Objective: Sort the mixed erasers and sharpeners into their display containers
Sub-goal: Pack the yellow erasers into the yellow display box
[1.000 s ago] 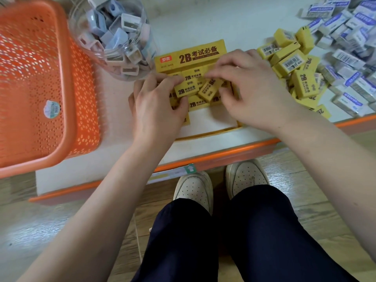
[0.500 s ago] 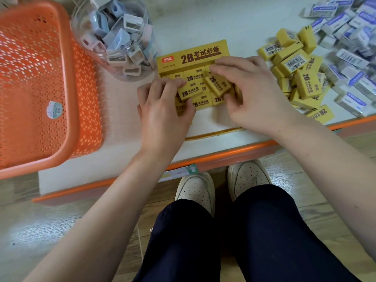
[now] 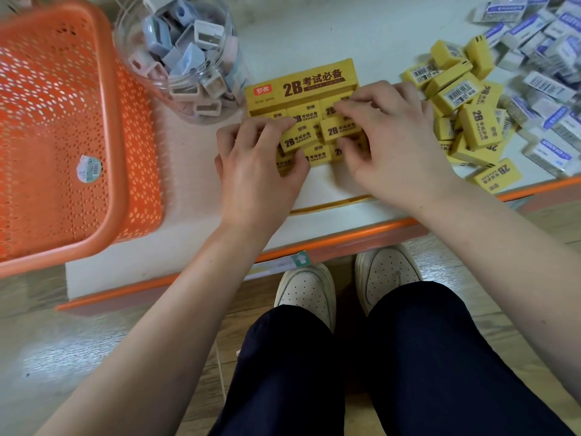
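Far to the left of the left hand, an orange perforated plastic basket [image 3: 63, 121] is cut off by the frame edge. The round sticker on its wall is too small to read. Between the basket and the left hand, beyond the fingers, lies a clear plastic jar [image 3: 226, 99] of grey, white and pink block sharpeners [image 3: 206, 34]. Its far end is cut off at the top of the view.

The left hand [image 3: 261, 165] pinches a yellow rectangular eraser printed "2B" [image 3: 297, 140], with fingers curled over its upper edge and the thumb under its lower edge. The eraser sits tilted over rows of like erasers in the yellow cardboard display box [image 3: 301, 86]. The box's printed back panel stands just beyond both hands. The hands hide the box's side walls and most of its rows. Its near lip shows as a thin yellow strip by the wrists on the white desk [image 3: 314, 33].

The right hand [image 3: 396, 146] grasps a second yellow eraser [image 3: 338, 129], just beside the first, between curled fingers and thumb.

Immediately right of the right hand lies a loose pile of yellow erasers [image 3: 465, 99], several showing barcodes. Beyond it, the white erasers in blue-printed sleeves [image 3: 550, 89] are blurred and cut off at the right edge.
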`<state>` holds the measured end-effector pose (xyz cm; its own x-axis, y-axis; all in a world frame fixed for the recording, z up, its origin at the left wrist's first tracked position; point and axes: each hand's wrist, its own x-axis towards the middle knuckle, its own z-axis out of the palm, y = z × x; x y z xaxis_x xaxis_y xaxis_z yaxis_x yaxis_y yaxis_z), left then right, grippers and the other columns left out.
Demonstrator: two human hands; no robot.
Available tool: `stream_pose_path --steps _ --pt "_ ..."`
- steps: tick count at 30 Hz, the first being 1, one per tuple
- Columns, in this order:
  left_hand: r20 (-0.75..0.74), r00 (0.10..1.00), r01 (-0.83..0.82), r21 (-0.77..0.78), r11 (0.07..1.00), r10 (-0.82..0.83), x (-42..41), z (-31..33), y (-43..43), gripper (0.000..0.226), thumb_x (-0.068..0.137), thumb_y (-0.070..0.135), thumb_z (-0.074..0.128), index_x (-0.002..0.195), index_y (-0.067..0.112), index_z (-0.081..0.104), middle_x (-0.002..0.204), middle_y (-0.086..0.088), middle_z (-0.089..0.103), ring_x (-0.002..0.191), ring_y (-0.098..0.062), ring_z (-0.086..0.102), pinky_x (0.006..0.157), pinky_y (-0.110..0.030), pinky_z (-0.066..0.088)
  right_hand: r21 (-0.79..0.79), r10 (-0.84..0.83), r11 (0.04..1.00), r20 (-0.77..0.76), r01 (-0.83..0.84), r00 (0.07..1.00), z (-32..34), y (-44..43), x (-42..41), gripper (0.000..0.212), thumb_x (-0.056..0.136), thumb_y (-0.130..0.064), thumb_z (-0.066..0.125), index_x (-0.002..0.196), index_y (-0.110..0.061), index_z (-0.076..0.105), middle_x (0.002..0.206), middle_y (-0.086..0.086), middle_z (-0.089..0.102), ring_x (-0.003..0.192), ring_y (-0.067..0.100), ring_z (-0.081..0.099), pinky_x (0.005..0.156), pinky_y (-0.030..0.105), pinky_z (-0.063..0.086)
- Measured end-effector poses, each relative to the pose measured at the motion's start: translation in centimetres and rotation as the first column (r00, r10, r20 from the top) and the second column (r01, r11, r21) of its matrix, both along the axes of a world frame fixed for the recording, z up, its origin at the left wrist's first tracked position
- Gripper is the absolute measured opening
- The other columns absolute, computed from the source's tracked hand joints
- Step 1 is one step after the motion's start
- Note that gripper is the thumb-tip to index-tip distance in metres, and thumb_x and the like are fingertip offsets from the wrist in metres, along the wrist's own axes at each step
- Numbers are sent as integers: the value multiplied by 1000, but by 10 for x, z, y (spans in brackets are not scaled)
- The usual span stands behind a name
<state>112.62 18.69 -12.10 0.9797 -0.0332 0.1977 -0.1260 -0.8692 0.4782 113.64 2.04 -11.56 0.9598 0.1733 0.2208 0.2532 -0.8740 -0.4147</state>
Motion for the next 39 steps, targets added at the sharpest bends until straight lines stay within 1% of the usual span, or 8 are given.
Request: stream_pose_path --steps 3,8,16,21,27,33,36,39 --pt "-11 1000 13 1 1000 -13 0 2 2 44 79 42 50 114 20 67 111 -1 61 107 -32 46 88 -38 40 -22 13 1000 -10 -13 1000 -1 -1 -1 38 81 -24 55 115 -10 64 110 12 58 105 39 48 83 46 36" --pt "-17 992 128 -26 992 -128 -8 10 12 38 73 39 57 106 25 71 105 8 60 102 -24 47 89 -36 37 98 84 993 -131 -72 988 10 -13 -7 40 77 -31 53 113 -17 65 111 2 57 111 32 41 87 42 32" --pt "-174 956 238 -11 971 -236 -11 17 13 32 70 44 62 100 36 68 88 27 52 96 -4 38 90 -26 27 136 204 975 -240 -175 949 14 -27 -12 40 71 -40 56 103 -19 67 100 -3 50 99 14 31 89 49 38" --pt "-230 942 269 84 960 -244 -4 26 10 30 73 37 74 101 31 65 91 20 54 98 -13 46 90 -28 27 96 241 970 -263 -223 934 17 -31 -8 34 75 -34 70 106 -22 68 103 -1 53 101 22 37 91 51 36" --pt "-189 968 167 6 986 -163 -11 20 8 29 71 28 77 97 21 64 93 15 53 94 -13 45 85 -38 43 63 179 984 -226 -168 958 13 -27 -10 33 73 -28 73 105 -25 65 110 -7 56 104 20 39 85 34 25" --pt "-228 960 173 28 985 -162 -5 23 7 26 75 30 76 96 21 63 94 14 51 93 -8 37 80 -23 31 -7 126 991 -242 -132 962 17 -24 -8 21 76 -31 71 95 -25 66 111 -9 56 102 22 46 88 40 34" --pt "-296 940 196 61 979 -170 0 27 4 25 78 31 73 98 23 60 95 13 50 95 -7 34 80 -22 30 -14 102 994 -257 -110 961 21 -21 -2 16 74 -31 74 88 -26 68 109 -9 59 103 24 50 93 48 38" --pt "-335 929 199 91 976 -159 8 30 1 25 80 33 71 100 24 59 96 12 49 96 -7 34 82 -23 30 -31 72 996 -263 -83 962 22 -19 2 14 73 -31 75 86 -27 70 108 -9 60 104 25 50 94 49 38"
